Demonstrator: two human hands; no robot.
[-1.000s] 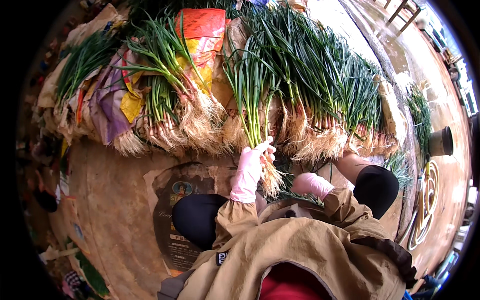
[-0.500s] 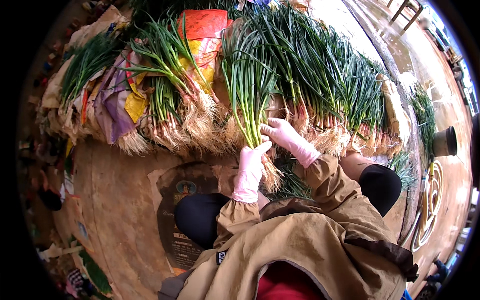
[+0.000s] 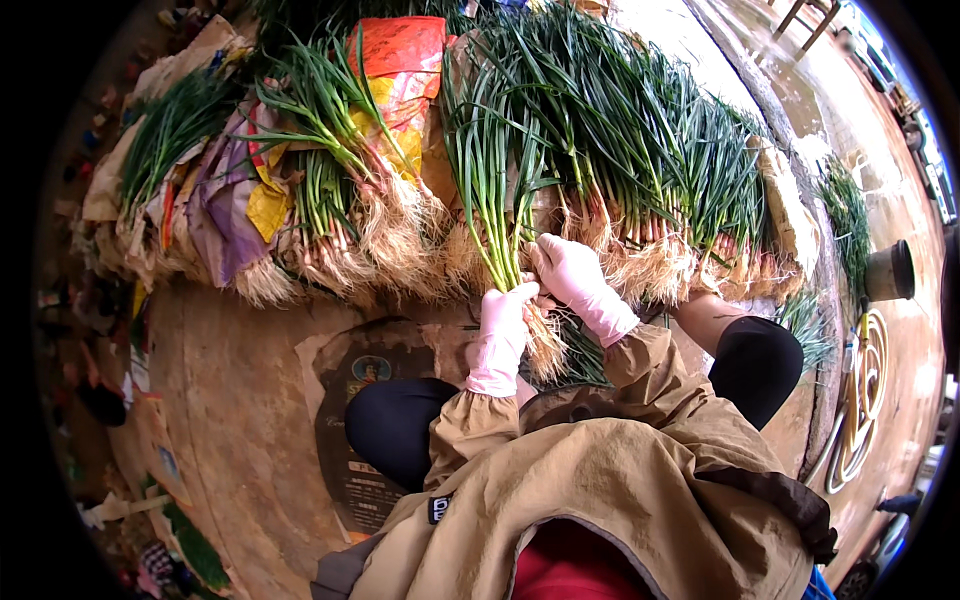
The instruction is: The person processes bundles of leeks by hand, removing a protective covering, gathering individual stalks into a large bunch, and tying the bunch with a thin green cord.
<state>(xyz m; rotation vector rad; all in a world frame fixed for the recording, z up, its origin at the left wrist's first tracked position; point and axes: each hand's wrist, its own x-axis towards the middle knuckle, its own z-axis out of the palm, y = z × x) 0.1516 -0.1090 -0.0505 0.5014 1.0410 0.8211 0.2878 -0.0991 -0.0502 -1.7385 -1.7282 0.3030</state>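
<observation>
Between my knees I hold a bunch of green garlic [image 3: 492, 225], its long leaves pointing away and its pale stringy roots hanging toward me. My left hand [image 3: 503, 335], in a pink glove, is closed round the stems just above the roots. Also gloved in pink, my right hand [image 3: 580, 285] is at the right side of the stems, its fingers bent and pinched together. What lies between those fingertips is hidden. Close beyond my hands, a dense row of green garlic [image 3: 630, 150] lies with roots toward me.
To the left are another loose bunch [image 3: 345, 135], a purple sack [image 3: 225, 205] and a red-and-yellow sack [image 3: 400, 50]. A dark printed sack [image 3: 365, 450] lies flat by my left knee. On the right stand a dark bucket [image 3: 890, 272] and a coiled hose [image 3: 862, 400].
My right hand has turned slightly and its fingers have moved a little lower along the stems. The left hand keeps its hold on the bunch, almost unmoved.
</observation>
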